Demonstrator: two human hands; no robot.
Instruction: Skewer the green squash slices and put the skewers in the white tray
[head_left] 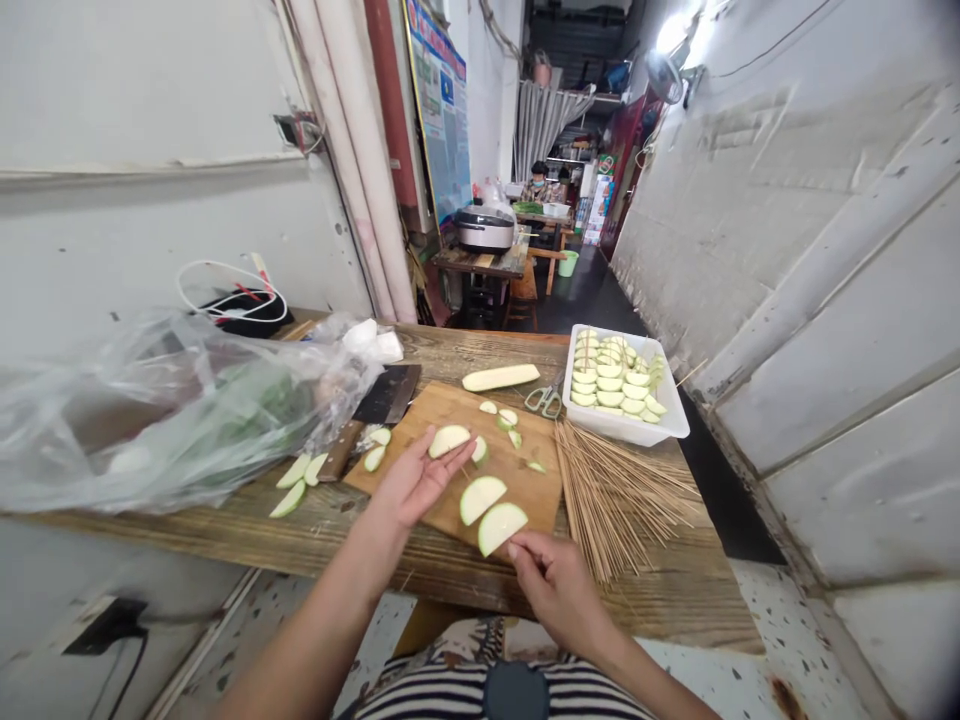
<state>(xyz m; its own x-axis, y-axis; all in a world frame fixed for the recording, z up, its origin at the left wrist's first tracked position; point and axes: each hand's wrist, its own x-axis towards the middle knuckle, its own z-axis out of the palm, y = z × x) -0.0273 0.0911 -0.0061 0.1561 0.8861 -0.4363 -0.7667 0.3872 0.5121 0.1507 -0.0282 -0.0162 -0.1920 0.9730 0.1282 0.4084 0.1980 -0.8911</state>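
Observation:
My left hand (420, 478) is palm up, its fingers cradling a half-round, green-skinned slice (449, 441) that looks like zucchini. Pinched at the near end, my right hand (559, 585) grips a thin skewer, mostly hidden, that carries two pale half-round slices (502, 527). The skewer's tip shows faintly past the farther slice, toward my left hand. Under both hands lies a wooden cutting board (442, 515). Small cut pieces (508, 416) are scattered on its far part. A loose bundle of bamboo skewers (611, 500) fans out to the right of the board.
A white tub (667, 428) of skewered slices stands at the back right, with scissors (544, 401) beside it. A long pale vegetable piece (501, 377) lies behind the board. Leftward are a cleaver (386, 395), loose slices (291, 498) and a plastic bag (187, 420). A person (538, 185) sits far back.

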